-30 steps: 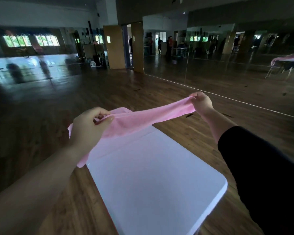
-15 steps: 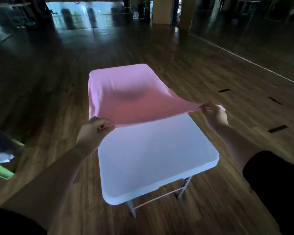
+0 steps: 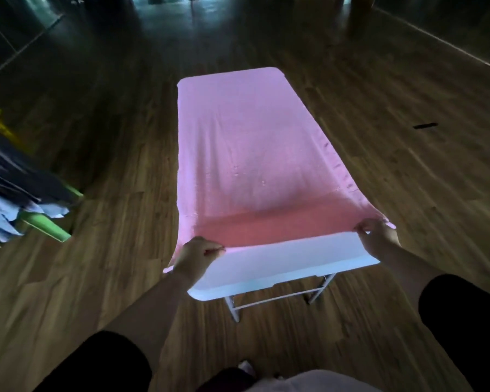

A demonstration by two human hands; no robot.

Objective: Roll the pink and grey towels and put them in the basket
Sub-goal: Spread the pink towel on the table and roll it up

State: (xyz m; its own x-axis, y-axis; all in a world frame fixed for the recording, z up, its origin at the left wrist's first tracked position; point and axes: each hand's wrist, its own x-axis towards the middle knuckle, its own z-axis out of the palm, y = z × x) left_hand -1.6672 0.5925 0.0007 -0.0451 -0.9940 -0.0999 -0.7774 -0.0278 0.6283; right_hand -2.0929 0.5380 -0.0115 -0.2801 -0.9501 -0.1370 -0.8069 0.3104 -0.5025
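Observation:
A pink towel point(image 3: 246, 142) lies spread lengthwise over most of a white folding table point(image 3: 280, 267), its far end at the table's far edge. My left hand point(image 3: 198, 257) pinches the towel's near left corner, which hangs just past the table's left side. My right hand point(image 3: 378, 237) pinches the near right corner at the table's right side. The near end of the towel is held slightly above the tabletop. A bare white strip of table shows between my hands and the near edge.
At the left edge stands a green basket point(image 3: 48, 227) with dark grey and light blue cloth point(image 3: 9, 190) heaped in it. Dark wooden floor surrounds the table. The table's metal legs point(image 3: 235, 306) show below the near edge.
The towel has gone from stretched in the air to spread flat along the table. My hands have drawn its near end down and toward me, and the view has tilted downward.

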